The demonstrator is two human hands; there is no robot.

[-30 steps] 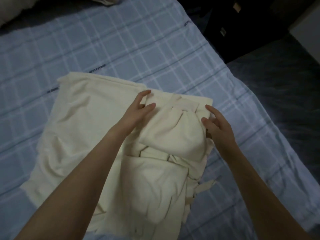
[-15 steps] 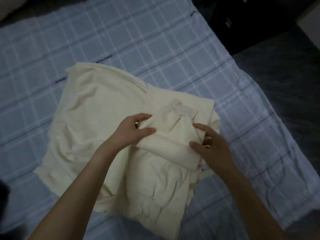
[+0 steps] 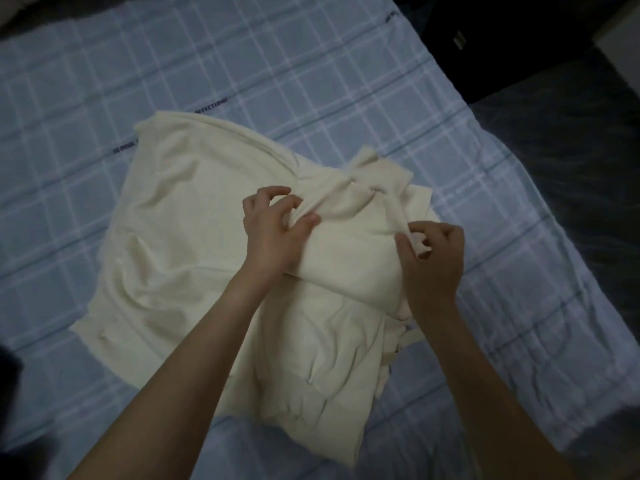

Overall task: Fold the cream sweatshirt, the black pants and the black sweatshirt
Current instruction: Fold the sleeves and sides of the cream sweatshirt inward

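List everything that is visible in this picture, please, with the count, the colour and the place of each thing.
cream sweatshirt: one, cream, partly folded, in the middle of the sheet.
bed sheet: one, light blue with white checks, under the sweatshirt, fills most of the view.
dark furniture: one, black, top right beyond the sheet; kind unclear.
floor: one, dark grey, right side.
dark shape: one, black, lower left edge; cannot tell what it is.
left hand: one, grips a bunched fold of the sweatshirt.
right hand: one, pinches a strip of the sweatshirt.
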